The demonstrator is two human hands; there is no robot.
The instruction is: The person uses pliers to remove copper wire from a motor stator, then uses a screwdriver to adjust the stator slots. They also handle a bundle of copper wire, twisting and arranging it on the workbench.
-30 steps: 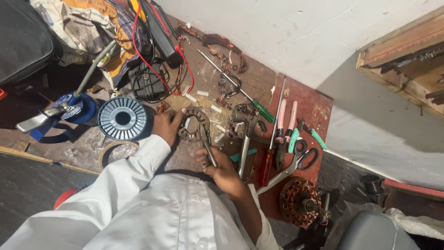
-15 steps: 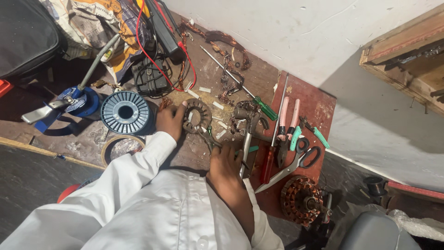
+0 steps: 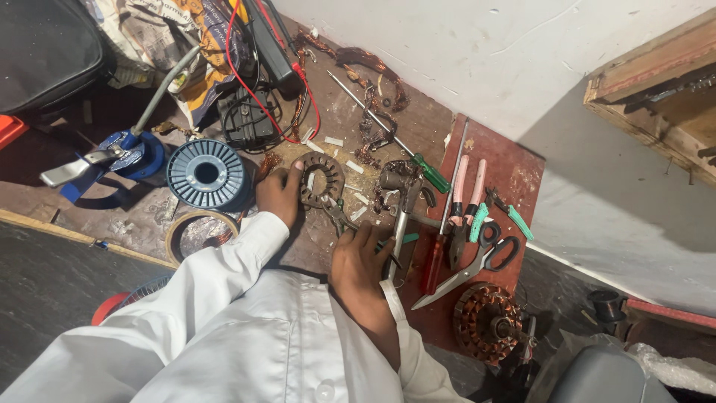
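My left hand rests on the workboard and grips the left edge of a dark metal stator ring with empty slots. Just below and to the right of the ring, my right hand is closed around thin pliers. Their jaws point up-left and touch the ring's lower rim. Both arms are in white sleeves. The plier handles are hidden under my fingers.
A grey-blue wire spool, a tape roll and a blue clamp lie left. On a red board to the right lie a green-handled screwdriver, pink-handled pliers and scissors. A copper-wound stator sits further right; a meter with red leads behind.
My right hand has edged forward toward the ring with the pliers. My left hand stays on the ring. The view has shifted slightly.
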